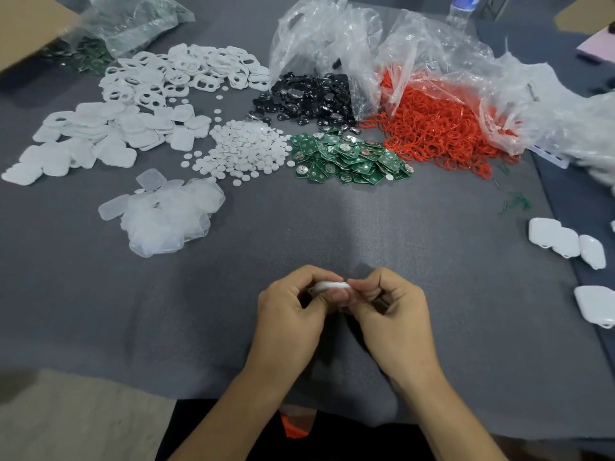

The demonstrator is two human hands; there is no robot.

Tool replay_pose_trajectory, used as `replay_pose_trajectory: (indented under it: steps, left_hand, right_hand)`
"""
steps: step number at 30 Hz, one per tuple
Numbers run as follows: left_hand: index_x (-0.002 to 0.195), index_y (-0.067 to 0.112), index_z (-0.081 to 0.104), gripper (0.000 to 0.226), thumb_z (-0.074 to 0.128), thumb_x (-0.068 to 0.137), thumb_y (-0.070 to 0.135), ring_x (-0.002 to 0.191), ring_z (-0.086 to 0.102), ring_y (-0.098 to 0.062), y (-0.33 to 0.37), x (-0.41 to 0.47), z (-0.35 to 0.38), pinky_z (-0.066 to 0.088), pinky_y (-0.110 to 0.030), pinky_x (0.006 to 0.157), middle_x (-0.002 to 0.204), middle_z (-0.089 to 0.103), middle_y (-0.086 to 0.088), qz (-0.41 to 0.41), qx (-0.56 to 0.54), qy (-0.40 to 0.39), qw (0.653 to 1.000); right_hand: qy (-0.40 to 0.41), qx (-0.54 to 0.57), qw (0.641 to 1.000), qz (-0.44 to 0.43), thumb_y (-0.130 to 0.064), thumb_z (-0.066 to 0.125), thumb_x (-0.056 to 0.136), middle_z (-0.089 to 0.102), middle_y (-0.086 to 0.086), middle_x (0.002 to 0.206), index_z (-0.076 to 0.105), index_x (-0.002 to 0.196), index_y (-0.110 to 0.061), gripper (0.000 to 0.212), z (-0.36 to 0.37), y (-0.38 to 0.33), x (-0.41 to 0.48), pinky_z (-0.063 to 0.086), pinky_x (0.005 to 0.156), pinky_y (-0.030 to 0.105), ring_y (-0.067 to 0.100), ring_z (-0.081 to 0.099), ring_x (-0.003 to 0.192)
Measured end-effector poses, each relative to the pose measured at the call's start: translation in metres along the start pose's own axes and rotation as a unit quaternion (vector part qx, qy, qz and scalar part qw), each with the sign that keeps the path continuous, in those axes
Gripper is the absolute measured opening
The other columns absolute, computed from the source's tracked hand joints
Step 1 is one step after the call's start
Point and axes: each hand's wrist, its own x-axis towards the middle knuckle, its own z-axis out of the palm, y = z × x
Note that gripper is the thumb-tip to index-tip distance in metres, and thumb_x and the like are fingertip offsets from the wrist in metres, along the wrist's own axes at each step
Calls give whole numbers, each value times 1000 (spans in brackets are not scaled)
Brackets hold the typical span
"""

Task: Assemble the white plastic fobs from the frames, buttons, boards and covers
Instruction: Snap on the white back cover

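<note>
Near the front of the grey mat, my left hand (293, 304) and my right hand (389, 304) together grip one white plastic fob (331, 287), fingers curled round it from both sides; most of it is hidden. Further back lie piles of white frames (179, 73), white covers (100, 134), small round white buttons (243, 148), translucent pads (166, 214) and green boards (346, 158). Several closed white fobs (565, 242) lie at the right edge.
Black round parts (309, 98) and red rings (432, 131) spill from clear plastic bags (332, 38) at the back. A cardboard box (30, 24) stands at the back left. The grey mat (366, 221) is bare between the piles and my hands.
</note>
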Motion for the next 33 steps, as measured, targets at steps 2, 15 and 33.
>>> replay_pose_trajectory:
  steps: [2,15,33]
  left_hand:
    - [90,36,76,19,76,83,18,85,75,-10,-1,0,1,62,-37,80,87,77,9,-4,-2,5,1000]
    - [105,32,78,16,77,92,23,94,76,-15,4,0,-11,61,-47,87,99,79,7,-44,-15,17,999]
    - [81,31,74,11,75,92,34,71,72,-1,30,23,34,58,-23,71,75,75,15,-51,83,-90,991]
  right_hand:
    - [-3,5,1000,2,13,73,80,70,9,68,63,68,-7,25,2,0,2,51,62,22,6,60,64]
    - [1,93,996,14,-3,74,87,78,5,89,76,99,-14,16,-4,-4,0,58,75,23,20,75,84]
    - [148,138,979,34,-6,74,88,77,-1,81,78,95,-18,15,-42,-6,5,52,68,13,4,71,76]
